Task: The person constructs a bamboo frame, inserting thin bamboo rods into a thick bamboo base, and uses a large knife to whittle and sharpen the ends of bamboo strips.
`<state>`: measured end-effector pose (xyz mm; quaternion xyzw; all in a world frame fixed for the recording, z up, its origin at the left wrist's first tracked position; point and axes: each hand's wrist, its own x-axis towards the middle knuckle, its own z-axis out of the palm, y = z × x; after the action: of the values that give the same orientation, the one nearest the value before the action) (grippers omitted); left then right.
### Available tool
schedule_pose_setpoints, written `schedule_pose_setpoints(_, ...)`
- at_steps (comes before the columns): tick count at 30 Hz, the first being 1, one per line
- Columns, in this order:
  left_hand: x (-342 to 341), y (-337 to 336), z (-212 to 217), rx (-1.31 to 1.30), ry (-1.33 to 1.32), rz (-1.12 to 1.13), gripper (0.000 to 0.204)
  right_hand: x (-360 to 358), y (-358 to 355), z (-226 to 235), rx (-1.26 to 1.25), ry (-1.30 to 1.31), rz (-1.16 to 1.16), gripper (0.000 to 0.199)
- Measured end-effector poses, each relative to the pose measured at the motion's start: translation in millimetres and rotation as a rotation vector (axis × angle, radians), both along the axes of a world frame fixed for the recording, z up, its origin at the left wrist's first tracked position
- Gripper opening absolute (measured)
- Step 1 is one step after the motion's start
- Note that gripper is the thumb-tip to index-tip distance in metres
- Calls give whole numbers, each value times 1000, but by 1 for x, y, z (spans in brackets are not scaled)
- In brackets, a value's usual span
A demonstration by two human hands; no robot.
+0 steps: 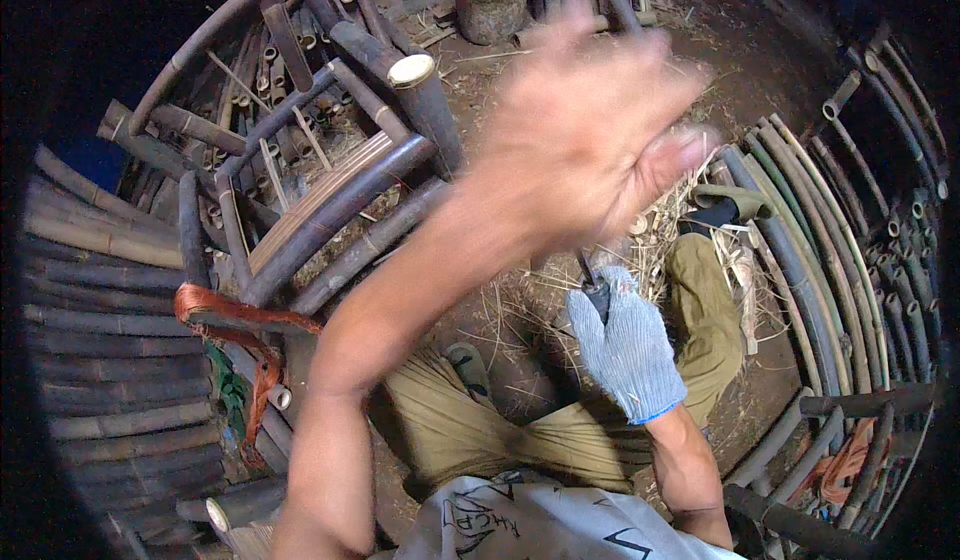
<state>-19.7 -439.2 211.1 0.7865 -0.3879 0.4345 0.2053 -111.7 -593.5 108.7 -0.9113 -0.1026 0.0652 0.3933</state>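
Overhead, a seated person's bare left hand (600, 125) is hovering large and blurred across the middle, its fingers spreading apart with nothing visible between them. Behind it, to the right and nearer, the gloved right hand (625, 345) is keeping a closed grip around a dark-handled tool (597, 295); the tool's far end is disappearing behind the left wrist, so its kind cannot be told. Pale shavings (655, 250) are lying on the floor just beyond the glove, suggesting that some cutting is already done. To the far left, a bamboo frame (345, 215) is standing with its rails joined and pale slats filling one strip; wide gaps are showing elsewhere in it, so it is probably only part-built. Orange twine (245, 305) is hanging at its near end. Loose bamboo poles (815, 260) are lying along the right, seemingly unused. Whatever the tool is working is not showing, so how much cutting is remaining cannot be told. A bucket (490, 5) is standing far off.
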Motion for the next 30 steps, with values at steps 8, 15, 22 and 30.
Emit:
schedule_pose_setpoints(8,43,9,-66,83,561,99,31,42,-16,-22,63,-85,-17,35)
schedule_pose_setpoints(15,51,16,-117,-213,657,100,23,95,-36,-25,-141,-129,5,32)
schedule_pose_setpoints(22,50,37,-133,-374,709,111,23,98,-47,-25,-295,-214,26,35)
schedule_pose_setpoints(30,11,43,-144,-745,1010,-123,32,11,-24,-21,145,-5,-127,36)
